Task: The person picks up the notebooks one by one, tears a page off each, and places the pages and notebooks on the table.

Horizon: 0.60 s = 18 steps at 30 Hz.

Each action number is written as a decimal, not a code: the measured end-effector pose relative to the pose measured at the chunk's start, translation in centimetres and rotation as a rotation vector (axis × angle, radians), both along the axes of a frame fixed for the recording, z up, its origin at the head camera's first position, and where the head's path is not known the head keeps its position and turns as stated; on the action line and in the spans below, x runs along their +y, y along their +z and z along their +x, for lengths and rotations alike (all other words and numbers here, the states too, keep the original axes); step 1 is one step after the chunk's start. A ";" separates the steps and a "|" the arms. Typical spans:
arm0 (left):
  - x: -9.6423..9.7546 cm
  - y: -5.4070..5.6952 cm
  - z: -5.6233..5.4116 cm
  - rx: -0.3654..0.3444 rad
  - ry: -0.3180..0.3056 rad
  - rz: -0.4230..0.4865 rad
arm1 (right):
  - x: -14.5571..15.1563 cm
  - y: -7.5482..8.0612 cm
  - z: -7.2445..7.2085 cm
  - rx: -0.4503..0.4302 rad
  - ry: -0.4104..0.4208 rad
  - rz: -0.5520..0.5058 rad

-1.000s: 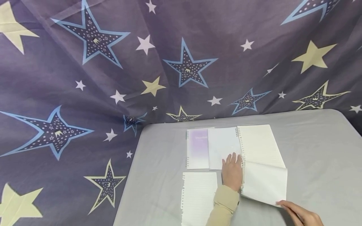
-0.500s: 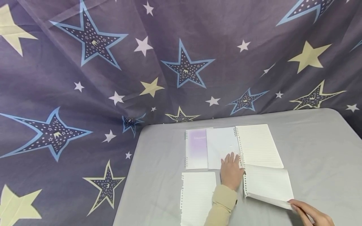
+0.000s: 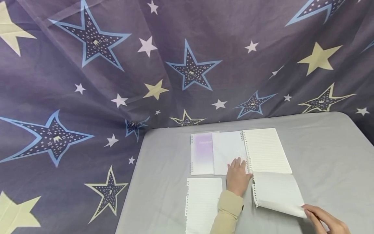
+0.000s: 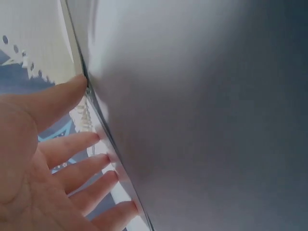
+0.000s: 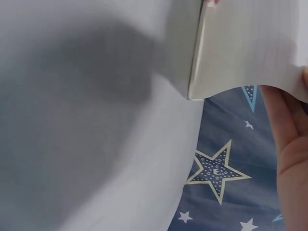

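Note:
A spiral notebook lies open, with a white left side [image 3: 226,151] and a lined right page [image 3: 266,149]. My left hand [image 3: 237,178] rests on its lower left side near the coil, fingers extended and spread; in the left wrist view the fingertips touch the notebook's edge. My right hand [image 3: 328,221] pinches the lower right corner of a white paper sheet [image 3: 277,188], thumb and fingers on its edge. That sheet stretches below the notebook's lower edge, with punched holes along its left side. In the right wrist view the sheet [image 5: 255,43] curves toward the fingers.
A purple-and-white spiral notebook cover [image 3: 201,152] shows to the left of the white side. Below it lies a loose lined sheet [image 3: 203,204] with a ragged punched edge. The grey tabletop [image 3: 327,156] meets a star-patterned curtain [image 3: 187,97] behind.
My right hand has moved to the right, drawing the sheet's lower corner with it, and the holes on the sheet's left side have come into sight. My left hand stays nearly in place.

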<state>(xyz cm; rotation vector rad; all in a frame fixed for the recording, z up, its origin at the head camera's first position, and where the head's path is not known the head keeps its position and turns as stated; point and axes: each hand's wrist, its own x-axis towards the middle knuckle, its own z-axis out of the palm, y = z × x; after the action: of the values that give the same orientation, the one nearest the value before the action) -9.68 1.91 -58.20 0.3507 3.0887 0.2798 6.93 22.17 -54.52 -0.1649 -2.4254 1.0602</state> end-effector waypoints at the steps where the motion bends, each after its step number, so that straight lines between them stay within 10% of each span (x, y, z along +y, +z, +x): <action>1: -0.1 0.1 0.0 -0.008 -0.002 0.013 | 0.0 0.2 -0.1 0.002 0.007 0.003; 18: -1.4 1.5 0.0 -0.062 -0.025 0.108 | 0.9 3.3 0.1 0.056 0.089 0.032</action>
<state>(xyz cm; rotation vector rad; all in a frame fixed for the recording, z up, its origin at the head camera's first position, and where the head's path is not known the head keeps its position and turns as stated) -9.72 0.56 -56.67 0.3758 3.0135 0.4490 7.04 23.11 -51.22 -0.0165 -2.4173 1.0491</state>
